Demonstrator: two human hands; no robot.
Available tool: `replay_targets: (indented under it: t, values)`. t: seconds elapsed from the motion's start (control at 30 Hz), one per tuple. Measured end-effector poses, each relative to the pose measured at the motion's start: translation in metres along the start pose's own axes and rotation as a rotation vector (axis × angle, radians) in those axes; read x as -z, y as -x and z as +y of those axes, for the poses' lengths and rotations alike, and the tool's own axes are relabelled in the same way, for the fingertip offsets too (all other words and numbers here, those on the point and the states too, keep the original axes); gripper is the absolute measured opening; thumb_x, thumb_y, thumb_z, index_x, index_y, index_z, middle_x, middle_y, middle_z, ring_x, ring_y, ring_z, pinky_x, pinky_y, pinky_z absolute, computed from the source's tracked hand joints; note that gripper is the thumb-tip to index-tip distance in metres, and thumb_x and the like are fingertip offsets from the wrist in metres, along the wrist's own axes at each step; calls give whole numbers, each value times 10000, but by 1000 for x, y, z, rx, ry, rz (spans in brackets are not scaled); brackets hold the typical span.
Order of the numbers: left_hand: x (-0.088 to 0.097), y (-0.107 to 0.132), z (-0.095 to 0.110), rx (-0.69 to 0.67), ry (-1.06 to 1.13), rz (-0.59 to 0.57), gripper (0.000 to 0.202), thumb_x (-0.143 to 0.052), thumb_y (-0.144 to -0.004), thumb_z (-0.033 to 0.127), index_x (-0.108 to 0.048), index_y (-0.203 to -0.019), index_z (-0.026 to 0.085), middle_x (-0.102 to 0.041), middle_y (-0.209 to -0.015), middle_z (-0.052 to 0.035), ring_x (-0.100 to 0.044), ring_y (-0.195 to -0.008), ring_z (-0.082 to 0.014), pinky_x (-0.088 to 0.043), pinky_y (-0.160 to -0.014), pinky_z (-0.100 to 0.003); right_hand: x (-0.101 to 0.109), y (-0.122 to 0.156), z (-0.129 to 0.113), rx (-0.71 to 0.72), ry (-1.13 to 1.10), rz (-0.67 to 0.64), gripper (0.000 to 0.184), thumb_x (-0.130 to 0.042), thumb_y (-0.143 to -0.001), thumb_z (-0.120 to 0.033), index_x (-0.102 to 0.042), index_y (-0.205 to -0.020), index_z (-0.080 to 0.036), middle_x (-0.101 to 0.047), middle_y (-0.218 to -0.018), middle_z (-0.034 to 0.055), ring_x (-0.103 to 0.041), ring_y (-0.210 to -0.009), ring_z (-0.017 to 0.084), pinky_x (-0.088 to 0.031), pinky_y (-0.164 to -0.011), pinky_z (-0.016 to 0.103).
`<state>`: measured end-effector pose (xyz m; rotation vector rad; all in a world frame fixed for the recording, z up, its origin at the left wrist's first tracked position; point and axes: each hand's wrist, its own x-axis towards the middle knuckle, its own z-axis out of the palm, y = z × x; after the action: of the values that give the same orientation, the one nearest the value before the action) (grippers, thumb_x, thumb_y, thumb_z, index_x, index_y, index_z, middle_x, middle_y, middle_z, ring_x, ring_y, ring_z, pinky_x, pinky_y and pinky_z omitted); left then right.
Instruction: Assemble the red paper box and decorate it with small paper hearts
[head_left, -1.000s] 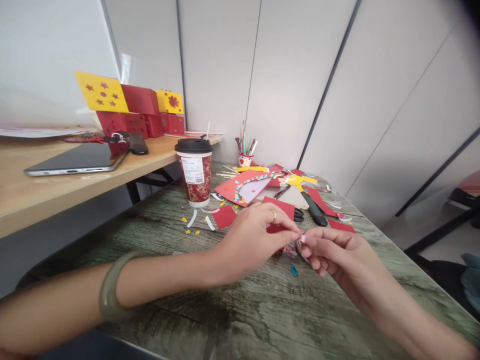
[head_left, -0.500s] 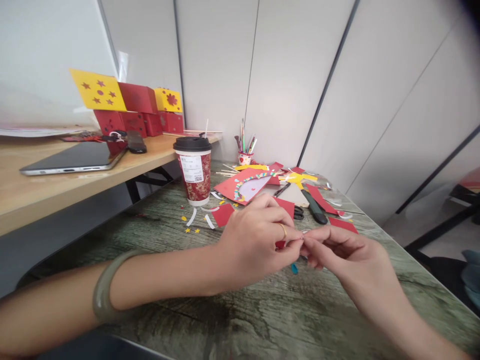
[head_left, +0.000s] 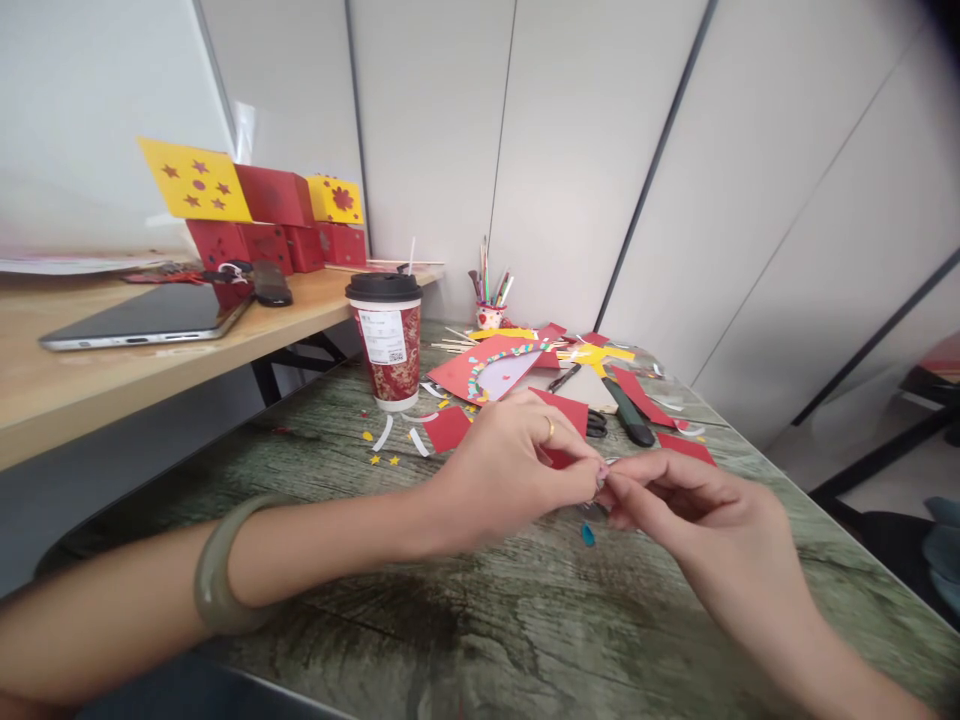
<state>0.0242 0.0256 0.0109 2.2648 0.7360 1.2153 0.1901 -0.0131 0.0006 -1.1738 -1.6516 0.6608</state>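
My left hand (head_left: pixel 510 465), wearing a ring and a green bangle (head_left: pixel 229 570), is pinched shut at the thumb and forefinger. At its fingertips shows a tiny pinkish piece (head_left: pixel 602 474), too small to name. My right hand (head_left: pixel 712 520) is also closed in a pinch, its fingertips meeting the left ones at that spot. Whatever the right fingers hold is hidden. Just below the fingertips, a small blue piece (head_left: pixel 587 534) lies on the dark wood-grain table (head_left: pixel 420 630). Behind my left hand are red paper pieces (head_left: pixel 566 410) and black scissor handles (head_left: pixel 597 425).
A lidded paper cup (head_left: pixel 385 345) stands at left. Beyond the hands lie a decorated red card (head_left: pixel 469 372), a utility knife (head_left: pixel 630 412) and paper scraps (head_left: pixel 418 443). A pot of brushes (head_left: pixel 491 315) is at the back. A raised shelf (head_left: pixel 322 315) carries a tablet (head_left: pixel 150 318) and boxes (head_left: pixel 274 195).
My left hand has turned and its fingers have straightened a little, so the pinkish piece shows at the fingertips. My right hand has hardly moved.
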Motion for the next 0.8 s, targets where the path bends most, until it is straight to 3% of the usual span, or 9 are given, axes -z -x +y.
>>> replay_targets:
  t: [0.1, 0.2, 0.47, 0.8]
  values:
    - [1, -1, 1, 155, 171, -49, 173, -532, -719, 169, -700, -683, 161, -651, -676, -17, -567, -710, -122, -454, -642, -227, -1, -1, 0, -19, -35, 20, 78, -635, -701, -271, -639, -653, -210, -624, -529, -29, -555, -484, 76, -454, -474, 149]
    - [2, -1, 1, 223, 271, -71, 171, -533, -709, 166, -698, -668, 154, -643, -661, -17, -570, -704, -122, -457, -647, -231, -2, -2, 0, -46, -67, 48, 89, -640, -693, -274, -629, -634, -209, -615, -526, -29, -548, -479, 75, -448, -469, 150]
    - [1, -2, 0, 272, 390, -60, 134, -557, -691, 163, -690, -701, 150, -659, -666, -8, -564, -652, -102, -449, -607, -210, -1, -4, 7, -25, -183, 14, 88, -632, -710, -255, -621, -631, -218, -597, -544, -43, -552, -498, 61, -447, -476, 133]
    - [2, -1, 0, 330, 468, -69, 132, -569, -717, 221, -673, -706, 141, -647, -660, -13, -553, -635, -96, -439, -607, -213, 0, -7, 6, -103, -330, 2, 95, -646, -686, -268, -613, -641, -191, -596, -580, -14, -532, -505, 81, -457, -479, 182]
